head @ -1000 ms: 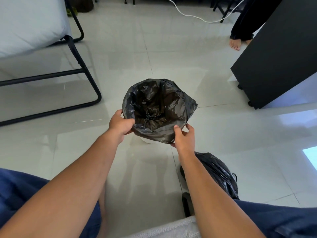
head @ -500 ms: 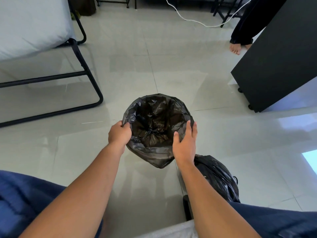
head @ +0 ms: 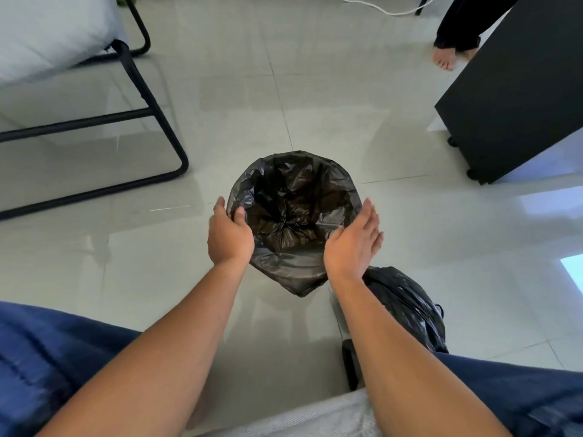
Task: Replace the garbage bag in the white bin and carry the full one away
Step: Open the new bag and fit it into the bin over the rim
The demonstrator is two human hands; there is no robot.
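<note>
Fresh black garbage bag [head: 295, 216] lines the bin on the tiled floor [head: 239, 99], mouth open, its film draped over the rim so the white bin is hidden. Left hand [head: 229, 236] pinches the bag's near-left edge, thumb inside; right hand [head: 353, 244] flat and released, just beside the right rim. Full tied bag [head: 407, 307] on the floor, near right.

The glossy pale tiled floor [head: 315, 89] carries a bin lined with a black bag [head: 293, 222] at centre. A tied full black bag [head: 407, 307] lies at its four o'clock, a black metal frame [head: 148, 121] stands at ten, a black cabinet [head: 511, 99] at two, and a white cable [head: 378, 6] at twelve.
</note>
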